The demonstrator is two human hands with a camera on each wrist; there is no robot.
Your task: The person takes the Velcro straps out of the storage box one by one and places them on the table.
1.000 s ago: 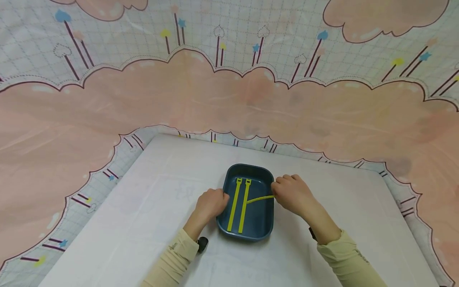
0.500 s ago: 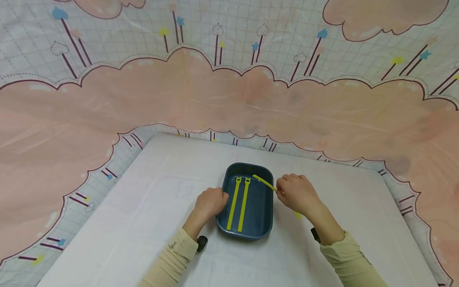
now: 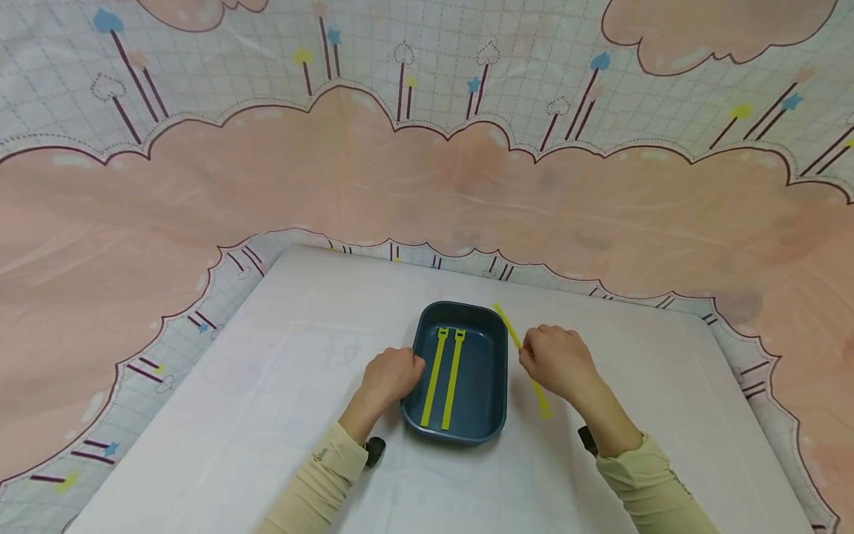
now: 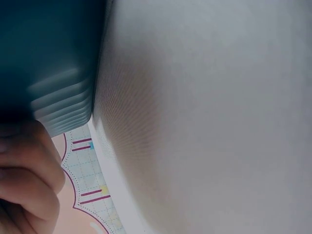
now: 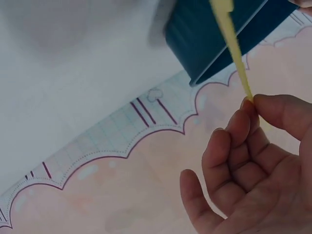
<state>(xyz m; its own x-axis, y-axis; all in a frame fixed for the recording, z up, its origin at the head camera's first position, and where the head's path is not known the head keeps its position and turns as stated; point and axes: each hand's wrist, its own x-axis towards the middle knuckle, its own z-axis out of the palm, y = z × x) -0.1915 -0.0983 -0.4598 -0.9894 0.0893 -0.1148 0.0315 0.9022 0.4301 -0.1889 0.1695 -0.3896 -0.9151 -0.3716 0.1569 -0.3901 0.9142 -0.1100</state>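
A dark blue rectangular tray (image 3: 482, 400) stands on the white table in the head view. Two yellow cable ties (image 3: 431, 393), each with a slotted head at the far end, lie side by side inside it. My left hand (image 3: 392, 375) grips the tray's left rim; curled fingers (image 4: 34, 170) show against its ribbed wall in the left wrist view. Just right of the tray, my right hand (image 3: 559, 360) pinches a third yellow cable tie (image 3: 507, 323) around its middle. Thumb and forefinger meet on that tie in the right wrist view, the other fingers loosely bent.
The white table (image 3: 320, 326) extends around the tray on all sides. Behind it hangs a pink and white cloud-patterned cloth (image 3: 427, 185), which also runs along the table's edges. A small black device (image 3: 376, 451) sits at the left wrist.
My right hand has moved slightly right, lifting the third cable tie out of the tray. The tie has turned from sideways to steeply slanted. My left hand stays on the rim.
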